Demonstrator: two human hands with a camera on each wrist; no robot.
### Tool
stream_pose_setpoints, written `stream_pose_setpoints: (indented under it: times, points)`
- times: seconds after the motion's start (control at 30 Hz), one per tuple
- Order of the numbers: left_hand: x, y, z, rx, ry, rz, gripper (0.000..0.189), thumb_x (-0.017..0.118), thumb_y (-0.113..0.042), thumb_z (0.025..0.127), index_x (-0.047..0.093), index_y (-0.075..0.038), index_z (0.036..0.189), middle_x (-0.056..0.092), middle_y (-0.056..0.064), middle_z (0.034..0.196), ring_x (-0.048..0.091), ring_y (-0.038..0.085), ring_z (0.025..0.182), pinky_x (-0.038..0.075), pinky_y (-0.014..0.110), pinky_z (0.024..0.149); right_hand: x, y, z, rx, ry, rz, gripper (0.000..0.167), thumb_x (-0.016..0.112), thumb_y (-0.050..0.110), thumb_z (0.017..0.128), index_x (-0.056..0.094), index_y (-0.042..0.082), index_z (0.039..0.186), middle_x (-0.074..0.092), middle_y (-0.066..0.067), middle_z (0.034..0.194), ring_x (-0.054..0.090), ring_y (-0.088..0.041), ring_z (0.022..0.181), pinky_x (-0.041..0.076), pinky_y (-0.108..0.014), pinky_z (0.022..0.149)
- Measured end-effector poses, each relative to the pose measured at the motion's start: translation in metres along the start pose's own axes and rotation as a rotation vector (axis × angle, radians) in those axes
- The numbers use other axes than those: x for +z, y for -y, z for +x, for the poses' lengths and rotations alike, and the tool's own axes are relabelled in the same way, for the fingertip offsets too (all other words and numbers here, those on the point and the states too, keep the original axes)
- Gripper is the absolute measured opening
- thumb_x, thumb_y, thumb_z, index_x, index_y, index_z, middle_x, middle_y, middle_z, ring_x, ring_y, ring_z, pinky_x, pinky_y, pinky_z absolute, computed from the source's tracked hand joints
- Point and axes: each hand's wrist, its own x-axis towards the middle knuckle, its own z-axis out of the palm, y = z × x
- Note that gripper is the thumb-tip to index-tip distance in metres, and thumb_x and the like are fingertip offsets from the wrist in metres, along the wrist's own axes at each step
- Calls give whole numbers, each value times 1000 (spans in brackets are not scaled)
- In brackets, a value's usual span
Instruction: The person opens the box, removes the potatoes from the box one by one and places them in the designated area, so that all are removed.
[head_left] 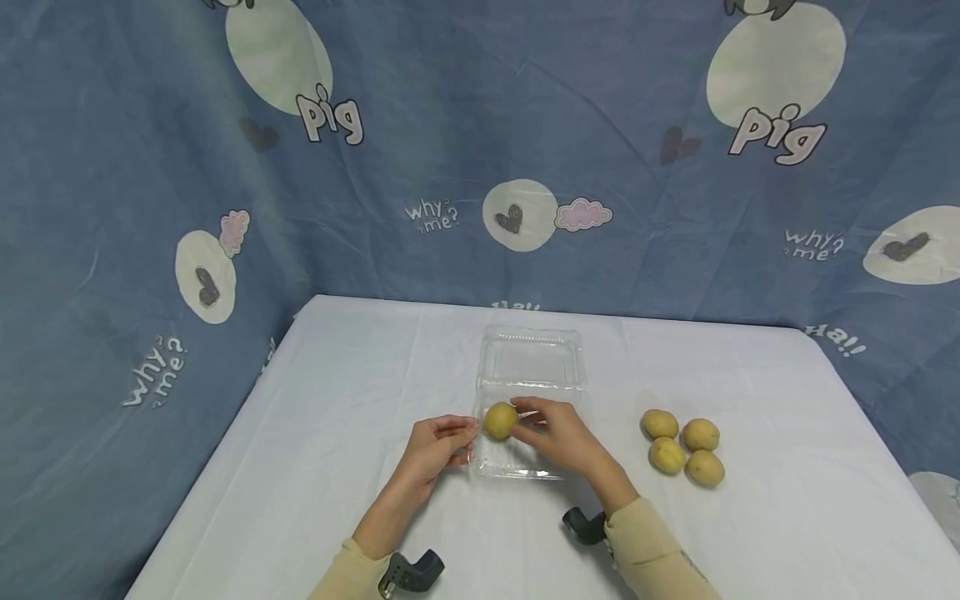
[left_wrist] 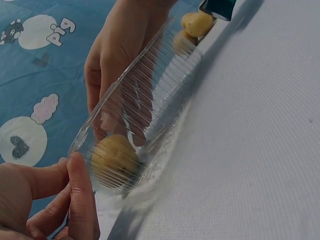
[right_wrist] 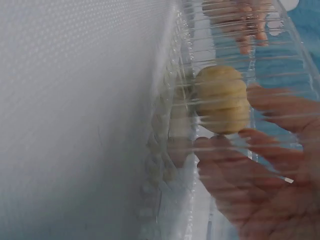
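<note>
A clear plastic clamshell box [head_left: 517, 472] lies on the table with its lid [head_left: 531, 358] laid back. My left hand [head_left: 438, 446] pinches the left rim of the box between thumb and fingers, as the left wrist view also shows. Inside, at the left side of the tray, sits a yellowish potato [head_left: 500, 421]. My right hand [head_left: 558, 433] reaches into the box from the right. Its fingertips [right_wrist: 257, 92] are right at the potato's near side, not wrapped round it. The ribbed wall partly veils the potato [left_wrist: 115, 156] in the left wrist view.
Several more potatoes [head_left: 667, 456] lie grouped on the white-covered table [head_left: 345, 375], right of the box. A blue printed cloth [head_left: 420, 108] hangs behind the table and at its left. A dark wrist device [head_left: 585, 527] is by the right sleeve.
</note>
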Motion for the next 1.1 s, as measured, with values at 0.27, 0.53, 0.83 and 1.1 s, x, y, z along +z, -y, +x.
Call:
stream_pose_setpoints:
  times: [0.27,0.53,0.83,1.1]
  points:
    - [0,1,1,4,-1,6,28,72,-9,89,65,9,110,66,10,90,61,12,72,56,22,60,5,4,6,58,-18,-16,40,73,12,89,62,-6,123,66,-19,116,68,-28,93,56,-37,83]
    - [-1,-1,1,-4,-2,14,28,71,-10,90,65,8,111,67,11,92,61,12,73,56,22,60,11,7,12,131,-41,-45,42,75,17,87,63,-4,122,67,-17,116,69,-26,91,56,-37,81]
    - [-1,-1,1,-3,-5,10,29,72,-10,90,65,8,111,67,11,93,61,13,74,56,23,61,16,10,16,175,-61,-30,44,78,19,84,65,-2,121,69,-14,108,69,-24,89,56,-37,79]
    - [-1,0,3,-5,-10,7,27,72,-9,89,65,9,109,67,10,92,62,13,75,57,24,62,18,12,17,173,-51,-14,44,79,19,84,64,0,121,69,-16,107,68,-27,92,56,-40,82]
